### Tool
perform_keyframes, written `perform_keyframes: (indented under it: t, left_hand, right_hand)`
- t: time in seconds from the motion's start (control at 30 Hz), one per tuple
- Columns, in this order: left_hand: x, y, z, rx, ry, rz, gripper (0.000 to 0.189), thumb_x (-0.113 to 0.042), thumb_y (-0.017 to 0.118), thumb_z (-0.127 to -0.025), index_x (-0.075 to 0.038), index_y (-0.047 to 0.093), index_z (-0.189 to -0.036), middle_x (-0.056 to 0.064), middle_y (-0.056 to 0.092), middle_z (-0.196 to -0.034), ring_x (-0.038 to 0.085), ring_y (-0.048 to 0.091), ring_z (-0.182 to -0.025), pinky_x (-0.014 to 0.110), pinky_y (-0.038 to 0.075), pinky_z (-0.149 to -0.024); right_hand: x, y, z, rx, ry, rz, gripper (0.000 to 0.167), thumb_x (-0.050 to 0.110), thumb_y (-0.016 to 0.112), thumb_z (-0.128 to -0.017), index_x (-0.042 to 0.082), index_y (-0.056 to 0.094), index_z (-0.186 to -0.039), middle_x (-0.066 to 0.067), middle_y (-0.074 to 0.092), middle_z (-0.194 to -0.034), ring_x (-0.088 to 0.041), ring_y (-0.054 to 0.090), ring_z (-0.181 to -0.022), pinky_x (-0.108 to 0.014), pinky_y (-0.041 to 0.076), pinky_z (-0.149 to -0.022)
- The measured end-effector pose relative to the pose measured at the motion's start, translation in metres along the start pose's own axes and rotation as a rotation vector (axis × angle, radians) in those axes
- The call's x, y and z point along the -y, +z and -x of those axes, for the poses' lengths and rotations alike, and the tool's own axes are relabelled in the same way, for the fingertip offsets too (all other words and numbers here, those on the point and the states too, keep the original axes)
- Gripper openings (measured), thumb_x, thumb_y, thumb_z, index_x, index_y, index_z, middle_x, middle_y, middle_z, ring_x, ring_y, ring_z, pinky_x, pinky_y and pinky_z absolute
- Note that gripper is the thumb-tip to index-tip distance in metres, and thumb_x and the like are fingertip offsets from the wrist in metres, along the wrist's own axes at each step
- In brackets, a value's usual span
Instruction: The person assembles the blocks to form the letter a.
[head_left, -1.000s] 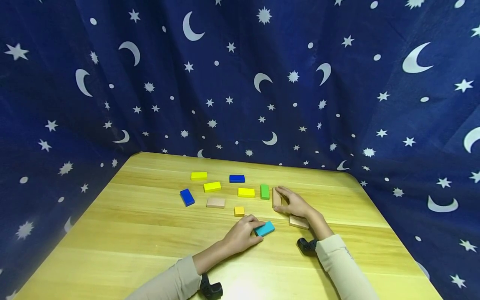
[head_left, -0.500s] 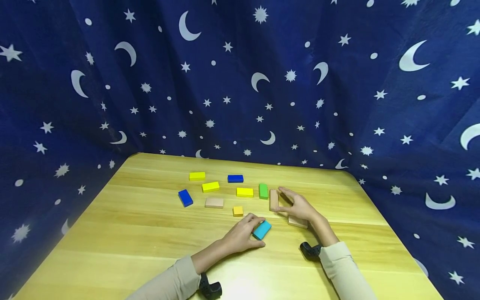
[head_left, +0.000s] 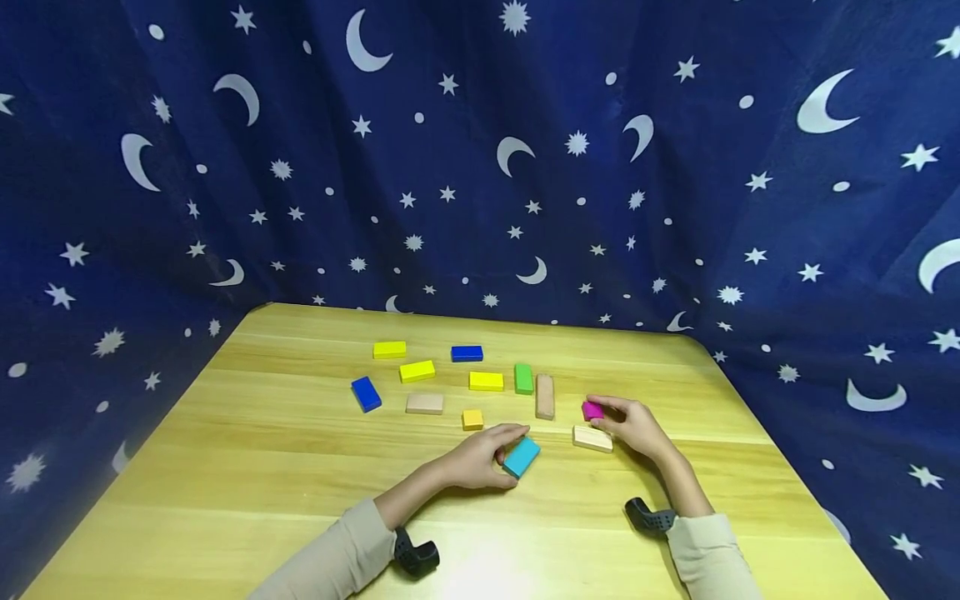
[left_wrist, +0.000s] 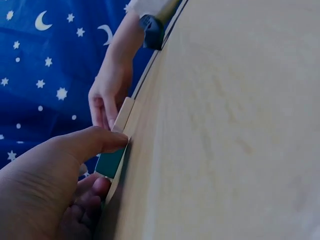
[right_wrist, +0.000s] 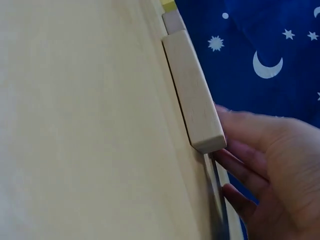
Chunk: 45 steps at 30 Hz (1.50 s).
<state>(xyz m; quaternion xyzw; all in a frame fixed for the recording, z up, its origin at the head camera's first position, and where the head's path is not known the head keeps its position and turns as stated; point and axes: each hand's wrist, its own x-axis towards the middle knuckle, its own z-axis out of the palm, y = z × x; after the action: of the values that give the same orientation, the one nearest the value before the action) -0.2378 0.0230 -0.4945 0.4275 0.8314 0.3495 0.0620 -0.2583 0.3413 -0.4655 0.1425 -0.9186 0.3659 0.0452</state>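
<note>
A cyan block (head_left: 521, 457) lies on the table between the thumb and index finger of my left hand (head_left: 477, 457), which holds it at its two ends. In the left wrist view the block (left_wrist: 110, 162) looks dark teal under the thumb. Farther right, my right hand (head_left: 632, 427) pinches a small magenta block (head_left: 592, 411) with thumb and fingers. A plain wooden block (head_left: 592, 439) lies just in front of those fingers; in the right wrist view this wooden block (right_wrist: 194, 92) hides most of what the fingers hold.
Beyond the hands lie an upright-turned wooden block (head_left: 545, 397), a green block (head_left: 523, 379), a small orange block (head_left: 472, 420), another wooden block (head_left: 424, 404), several yellow blocks (head_left: 486, 382) and two blue ones. A dark star-patterned curtain (head_left: 420, 167) hangs behind the table (head_left: 262, 467).
My right hand has left the wooden block beside the green one, moved right and toward me, and now has the magenta block. The cyan block has turned slightly within my left hand.
</note>
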Motion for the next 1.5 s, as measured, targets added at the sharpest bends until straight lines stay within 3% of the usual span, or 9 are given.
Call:
perform_keyframes:
  t: [0.17, 0.37, 0.63, 0.87, 1.17, 1.33, 1.5]
  left_hand:
    - [-0.001, -0.003, -0.001, 0.011, 0.002, 0.001, 0.075, -0.022, 0.071, -0.078, -0.012, 0.035, -0.143, 0.000, 0.047, -0.128, 0.000, 0.043, -0.072, 0.014, 0.038, -0.063]
    - [-0.003, -0.005, 0.000, -0.007, -0.002, 0.033, 0.070, -0.019, 0.072, -0.078, -0.010, 0.040, -0.140, 0.000, 0.050, -0.123, 0.000, 0.045, -0.075, 0.014, 0.040, -0.065]
    - [0.003, -0.007, 0.010, -0.083, 0.014, 0.099, 0.066, -0.021, 0.077, -0.075, -0.007, 0.049, -0.133, -0.003, 0.054, -0.114, -0.001, 0.050, -0.079, 0.015, 0.044, -0.072]
    - [0.000, -0.010, 0.018, -0.100, -0.001, 0.084, 0.066, -0.028, 0.079, -0.073, -0.008, 0.052, -0.130, -0.004, 0.056, -0.111, -0.001, 0.051, -0.083, 0.016, 0.044, -0.075]
    - [0.001, -0.008, 0.018, -0.101, 0.005, 0.053, 0.065, -0.029, 0.078, -0.074, -0.009, 0.053, -0.130, -0.003, 0.056, -0.113, -0.002, 0.051, -0.083, 0.016, 0.044, -0.076]
    - [-0.006, -0.003, 0.019, -0.130, -0.004, 0.020, 0.064, -0.034, 0.078, -0.073, -0.010, 0.055, -0.127, -0.003, 0.055, -0.114, 0.000, 0.050, -0.086, 0.016, 0.043, -0.076]
    - [-0.015, 0.009, 0.012, -0.177, -0.020, -0.029, 0.064, -0.042, 0.078, -0.071, -0.012, 0.056, -0.123, -0.004, 0.053, -0.109, 0.003, 0.049, -0.088, 0.015, 0.042, -0.075]
  right_hand:
    - [0.001, 0.001, 0.002, -0.063, -0.007, 0.055, 0.039, 0.021, 0.072, -0.081, 0.006, 0.065, -0.116, -0.018, 0.063, -0.110, -0.034, 0.058, -0.101, -0.049, 0.043, -0.088]
    - [0.017, 0.000, 0.004, -0.112, -0.009, -0.060, 0.037, 0.016, 0.071, -0.081, 0.004, 0.065, -0.116, -0.018, 0.063, -0.110, -0.033, 0.059, -0.103, -0.042, 0.047, -0.087]
    - [0.057, 0.029, 0.020, -0.066, -0.143, -0.119, 0.035, 0.010, 0.074, -0.078, 0.004, 0.066, -0.112, -0.014, 0.064, -0.110, -0.028, 0.059, -0.102, -0.031, 0.048, -0.083]
    - [0.066, 0.055, 0.028, -0.080, -0.289, 0.112, 0.033, 0.016, 0.077, -0.075, 0.011, 0.070, -0.107, -0.005, 0.067, -0.105, -0.022, 0.062, -0.098, -0.037, 0.050, -0.082]
    - [0.065, 0.065, 0.030, -0.150, -0.373, 0.228, 0.035, 0.020, 0.077, -0.074, 0.012, 0.070, -0.107, -0.001, 0.066, -0.107, -0.018, 0.058, -0.100, -0.044, 0.041, -0.092]
    - [0.061, 0.066, 0.024, -0.233, -0.453, 0.301, 0.032, 0.021, 0.079, -0.072, 0.010, 0.072, -0.101, -0.002, 0.067, -0.100, -0.018, 0.056, -0.092, -0.042, 0.039, -0.083]
    - [0.059, 0.065, 0.016, -0.265, -0.497, 0.338, 0.033, 0.022, 0.079, -0.072, 0.008, 0.072, -0.101, -0.006, 0.066, -0.103, -0.020, 0.053, -0.092, -0.039, 0.038, -0.079]
